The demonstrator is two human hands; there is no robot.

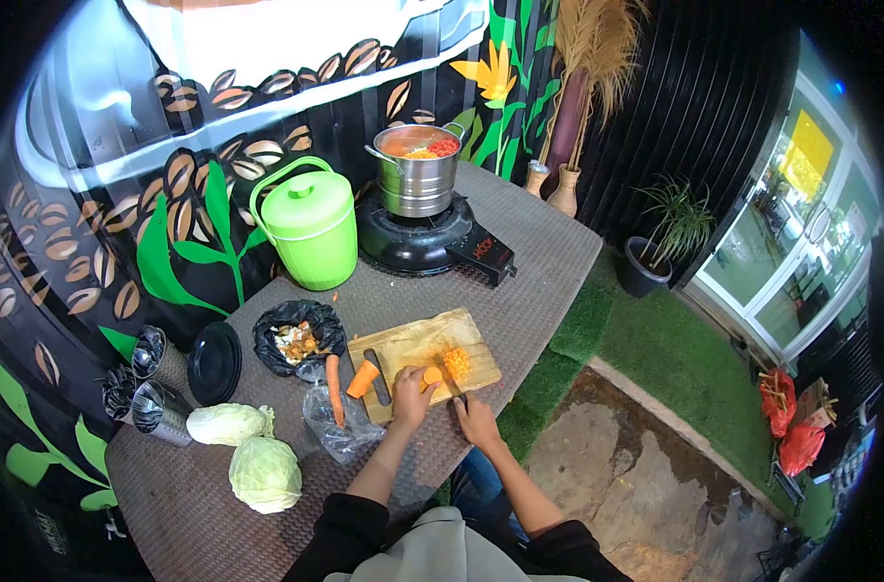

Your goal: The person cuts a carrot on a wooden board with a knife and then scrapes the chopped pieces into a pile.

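Observation:
My left hand (pixel 412 403) grips a piece of carrot (pixel 430 377) on the wooden cutting board (pixel 413 339). In my right hand (pixel 477 420) is a knife (pixel 454 386), its blade beside the carrot piece. A small heap of chopped carrot (pixel 457 364) lies just beyond the blade. Left of my left hand, a thick carrot chunk (pixel 362 379) rests at the board's edge, close to the board's dark handle slot (pixel 383 363). A long carrot (pixel 334 388) lies further left on a clear plastic bag (pixel 337 432).
A black bag of peelings (pixel 300 339) sits behind the carrots. A napa cabbage (pixel 230 424) and round cabbage (pixel 265 475) lie left. At the back stand a lidded green bucket (pixel 313 228) and a steel pot (pixel 417 184) of chopped vegetables on a black stove (pixel 413 238).

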